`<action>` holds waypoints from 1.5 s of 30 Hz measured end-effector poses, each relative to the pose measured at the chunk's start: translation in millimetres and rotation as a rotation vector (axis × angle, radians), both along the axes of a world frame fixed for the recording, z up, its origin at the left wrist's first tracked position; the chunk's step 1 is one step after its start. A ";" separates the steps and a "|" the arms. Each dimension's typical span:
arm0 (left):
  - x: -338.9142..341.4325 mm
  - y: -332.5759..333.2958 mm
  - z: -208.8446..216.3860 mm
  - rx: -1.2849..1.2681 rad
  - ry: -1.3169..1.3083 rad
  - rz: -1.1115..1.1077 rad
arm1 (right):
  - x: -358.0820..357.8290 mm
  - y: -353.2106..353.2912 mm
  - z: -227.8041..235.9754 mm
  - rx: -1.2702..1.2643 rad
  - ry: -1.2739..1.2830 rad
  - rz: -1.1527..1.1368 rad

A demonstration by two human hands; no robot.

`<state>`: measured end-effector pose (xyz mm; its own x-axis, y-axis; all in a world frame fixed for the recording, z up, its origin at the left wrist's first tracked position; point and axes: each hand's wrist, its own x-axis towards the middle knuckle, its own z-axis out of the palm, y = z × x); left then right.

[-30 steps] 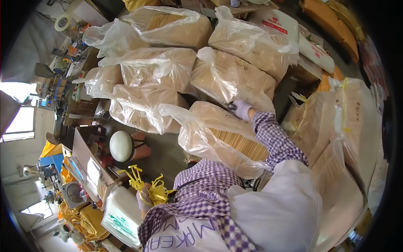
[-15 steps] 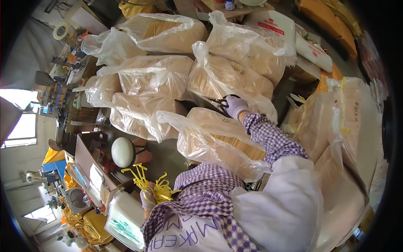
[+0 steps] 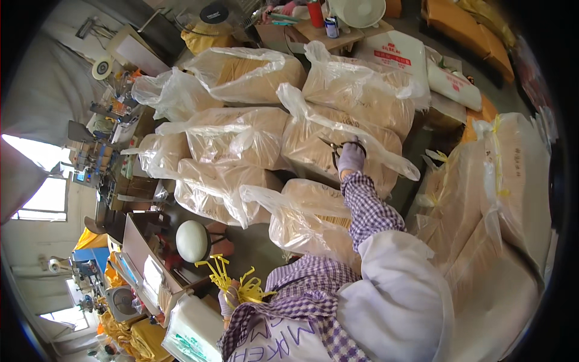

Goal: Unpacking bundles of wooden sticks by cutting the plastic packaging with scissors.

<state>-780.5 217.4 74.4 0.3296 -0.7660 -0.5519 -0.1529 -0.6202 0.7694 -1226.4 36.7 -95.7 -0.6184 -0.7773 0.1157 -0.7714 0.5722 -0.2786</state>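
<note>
My right hand (image 3: pixel 351 158), in a pale glove, is closed on black-handled scissors (image 3: pixel 333 146). Their blades point to the left over a clear plastic bag (image 3: pixel 307 142) of brown sheets in the middle of the view. Whether the scissors touch the bag, I cannot tell. Low on the left, close to my body, my left hand (image 3: pixel 228 298) grips a bunch of yellow ties (image 3: pixel 247 291) with loose ends sticking out. A nearer clear bag (image 3: pixel 310 226) with brown stacks inside lies just in front of me.
Several more filled bags (image 3: pixel 235 136) stand close together ahead. Tall wrapped stacks (image 3: pixel 512 175) with yellow ties rise on the right. A round stool (image 3: pixel 193 241) and an open box (image 3: pixel 151 253) are at the left. Behind stands a table (image 3: pixel 338 41) with a fan (image 3: pixel 360 11) and cans.
My view has tilted up, so the bags sit lower in it. My right hand with the scissors has moved farther over the middle bag. The left hand still grips the yellow ties.
</note>
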 end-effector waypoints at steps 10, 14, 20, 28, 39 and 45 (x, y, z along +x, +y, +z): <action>13.7 -14.5 -5.4 0.081 0.033 -0.052 | -12.4 -22.8 -32.6 0.098 -0.009 0.018; 15.5 -42.9 -3.4 0.034 0.051 -0.186 | 4.3 -24.6 -23.7 0.177 -0.098 0.031; 20.8 -121.1 -3.8 0.153 0.220 -0.371 | -1.0 -38.1 -32.8 0.227 -0.258 -0.160; 3.0 -221.4 20.9 0.068 0.359 -0.774 | 25.2 -13.6 31.1 0.030 -0.475 -0.305; -12.3 -253.0 0.0 0.026 0.420 -0.919 | 115.7 23.3 60.2 0.314 -0.392 0.119; -14.7 -232.2 21.6 0.151 0.478 -0.745 | 100.0 20.2 52.0 0.229 -0.485 -0.042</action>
